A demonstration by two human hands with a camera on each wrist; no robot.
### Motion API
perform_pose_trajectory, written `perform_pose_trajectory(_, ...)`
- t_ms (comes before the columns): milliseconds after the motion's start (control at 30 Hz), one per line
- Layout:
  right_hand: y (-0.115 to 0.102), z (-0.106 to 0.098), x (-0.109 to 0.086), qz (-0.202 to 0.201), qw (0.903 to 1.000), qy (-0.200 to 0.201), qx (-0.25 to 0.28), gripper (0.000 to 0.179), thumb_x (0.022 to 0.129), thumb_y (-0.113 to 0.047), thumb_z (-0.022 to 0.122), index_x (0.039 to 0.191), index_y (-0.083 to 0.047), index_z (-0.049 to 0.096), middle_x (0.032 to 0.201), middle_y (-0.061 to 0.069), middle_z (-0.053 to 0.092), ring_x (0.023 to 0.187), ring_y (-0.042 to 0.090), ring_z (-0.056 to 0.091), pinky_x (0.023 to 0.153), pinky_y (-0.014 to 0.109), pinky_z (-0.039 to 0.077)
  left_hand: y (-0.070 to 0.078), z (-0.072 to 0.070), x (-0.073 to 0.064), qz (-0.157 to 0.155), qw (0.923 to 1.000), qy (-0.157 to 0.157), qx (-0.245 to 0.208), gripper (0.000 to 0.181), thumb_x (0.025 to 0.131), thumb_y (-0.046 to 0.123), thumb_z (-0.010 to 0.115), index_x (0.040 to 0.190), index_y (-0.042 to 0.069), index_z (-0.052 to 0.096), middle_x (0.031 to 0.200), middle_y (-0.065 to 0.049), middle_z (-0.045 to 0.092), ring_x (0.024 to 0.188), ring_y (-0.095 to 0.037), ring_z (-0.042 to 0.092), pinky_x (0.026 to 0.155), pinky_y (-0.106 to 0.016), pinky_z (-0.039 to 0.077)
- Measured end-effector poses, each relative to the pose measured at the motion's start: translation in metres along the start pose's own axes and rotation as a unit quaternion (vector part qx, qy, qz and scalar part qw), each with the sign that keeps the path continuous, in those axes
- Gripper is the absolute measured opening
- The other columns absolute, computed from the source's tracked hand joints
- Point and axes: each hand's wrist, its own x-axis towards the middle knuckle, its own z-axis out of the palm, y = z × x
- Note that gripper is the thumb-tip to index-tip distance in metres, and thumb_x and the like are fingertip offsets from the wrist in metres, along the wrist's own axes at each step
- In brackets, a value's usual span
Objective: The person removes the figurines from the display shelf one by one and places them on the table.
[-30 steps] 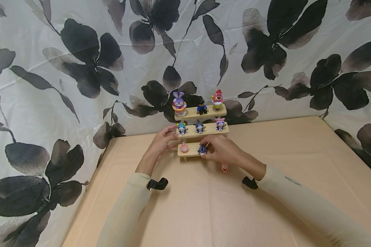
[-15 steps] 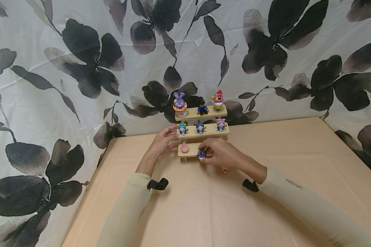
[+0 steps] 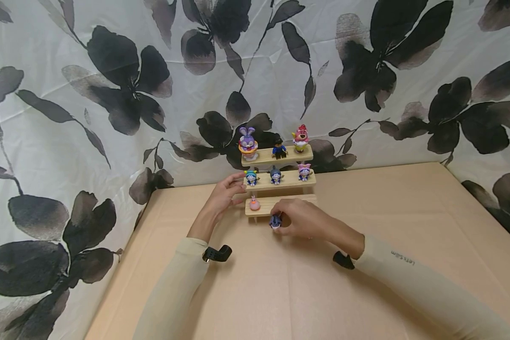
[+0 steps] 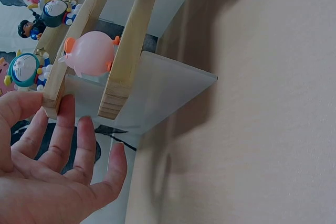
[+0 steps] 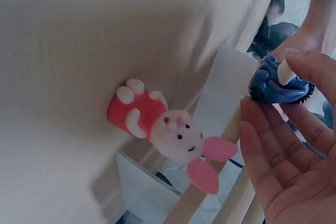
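Note:
My right hand pinches a small blue donkey figurine between thumb and fingertips, just in front of the bottom tier of a three-tier wooden display stand. In the right wrist view the blue donkey is off the shelf and tilted. My left hand holds the left end of the middle tier, with the thumb on one side and a finger on the other; its remaining fingers spread loosely. A round pink figurine stands at the left of the bottom tier. A pink piglet figurine stands on the table; my right hand hides it in the head view.
The top tier bears a purple rabbit figurine, a figure in blue and a pink bear figurine. Three small hooded figurines stand on the middle tier. Behind hangs a floral cloth at the back edge of the table.
My right hand has lifted the blue donkey off the bottom tier and brought it forward, slightly left and lower in view. My left hand stays at the stand.

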Motion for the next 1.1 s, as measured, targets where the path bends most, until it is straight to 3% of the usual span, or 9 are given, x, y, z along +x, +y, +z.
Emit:
perform_pose_trajectory(267, -0.002, 0.008, -0.002, -0.007, 0.9994, -0.024, -0.024, 0.036, 0.089, -0.030, 0.079, 0.119, -0.012, 0.070, 0.109, -0.002, 0.068, 0.096, 0.021, 0.065, 0.083, 0.033, 0.052, -0.001, 0.000, 0.001, 0.000, 1.0000, 0.001, -0.003, 0.049, 0.099, 0.010, 0.062, 0.147, 0.015, 0.052, 0.136, -0.014, 0.052, 0.126, -0.027, 0.052, 0.110, -0.058, 0.041)
perform_pose_trajectory(800, 0.002, 0.022, -0.003, 0.000, 0.9930, -0.056, -0.103, 0.036, 0.089, -0.032, 0.078, 0.120, -0.015, 0.071, 0.109, -0.002, 0.068, 0.085, 0.009, 0.058, 0.077, 0.031, 0.052, 0.002, 0.000, -0.001, -0.008, 0.9999, -0.006, -0.011, 0.051, 0.100, 0.009, 0.061, 0.149, 0.015, 0.049, 0.139, -0.014, 0.052, 0.127, -0.026, 0.051, 0.111, -0.059, 0.039)
perform_pose_trajectory(1100, 0.004, 0.021, -0.004, -0.020, 0.9942, -0.051, -0.093, 0.027, 0.089, -0.029, 0.078, 0.112, -0.014, 0.073, 0.106, -0.003, 0.069, 0.083, 0.008, 0.058, 0.074, 0.029, 0.052, 0.001, 0.000, 0.000, -0.005, 1.0000, 0.000, -0.002, 0.049, 0.099, 0.010, 0.062, 0.147, 0.015, 0.052, 0.134, -0.013, 0.055, 0.120, -0.025, 0.056, 0.110, -0.058, 0.041)
